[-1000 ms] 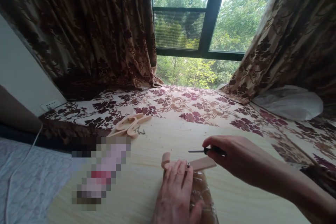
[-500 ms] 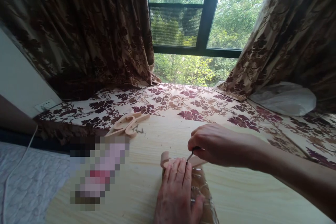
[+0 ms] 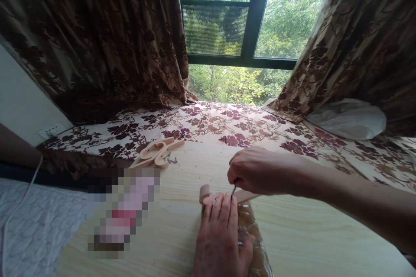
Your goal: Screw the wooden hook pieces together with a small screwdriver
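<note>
The pale, curved wooden strip [image 3: 204,194] lies beneath the slightly spread fingers of the left hand [image 3: 218,233]; beside them, the right hand [image 3: 245,171] pinches a slim, dark-handled metal screwdriver [image 3: 233,190].

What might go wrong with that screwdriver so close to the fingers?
The screwdriver in the right hand might slip and jab the left hand, which lies close beside its tip. The wooden piece might also shift, as it appears to sit on a shiny-wrapped block under that hand.
</note>
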The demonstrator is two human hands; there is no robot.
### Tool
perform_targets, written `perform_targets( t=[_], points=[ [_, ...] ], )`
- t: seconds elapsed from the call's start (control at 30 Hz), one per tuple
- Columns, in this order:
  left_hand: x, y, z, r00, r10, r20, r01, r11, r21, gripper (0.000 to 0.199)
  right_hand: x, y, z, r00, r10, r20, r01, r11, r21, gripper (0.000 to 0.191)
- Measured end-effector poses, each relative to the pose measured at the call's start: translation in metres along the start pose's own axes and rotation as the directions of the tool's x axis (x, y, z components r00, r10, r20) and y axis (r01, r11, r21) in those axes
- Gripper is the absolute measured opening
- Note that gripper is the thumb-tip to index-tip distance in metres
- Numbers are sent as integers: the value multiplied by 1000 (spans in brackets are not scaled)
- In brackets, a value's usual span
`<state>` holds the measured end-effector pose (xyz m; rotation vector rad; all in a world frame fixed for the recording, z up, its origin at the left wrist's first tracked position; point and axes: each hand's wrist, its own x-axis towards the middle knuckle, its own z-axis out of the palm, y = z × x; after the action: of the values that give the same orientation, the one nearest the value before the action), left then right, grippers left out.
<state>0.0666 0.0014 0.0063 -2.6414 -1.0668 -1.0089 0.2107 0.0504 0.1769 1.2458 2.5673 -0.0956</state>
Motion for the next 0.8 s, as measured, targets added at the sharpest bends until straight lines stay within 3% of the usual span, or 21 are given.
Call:
perform_targets(
  t=[0.17, 0.37, 0.53, 0.8],
  points=[
    [-2, 1, 4, 1000, -22, -14, 21, 1000, -17, 56, 9, 0, 0, 998, -60, 28, 61, 998, -35, 19],
    [-4, 0, 9, 999, -12, -34, 12, 1000, 3, 56, 18, -2, -5, 995, 30, 94, -27, 999, -30, 17],
    [-6, -2, 12, 997, 28, -76, -24, 998, 51, 53, 16, -4, -15, 989, 63, 131, -60, 998, -30, 26],
    [-2, -10, 8, 993, 109, -44, -104, 989, 103, 50, 15, 0, -6, 996, 32, 80, -30, 999, -31, 27]
  ],
)
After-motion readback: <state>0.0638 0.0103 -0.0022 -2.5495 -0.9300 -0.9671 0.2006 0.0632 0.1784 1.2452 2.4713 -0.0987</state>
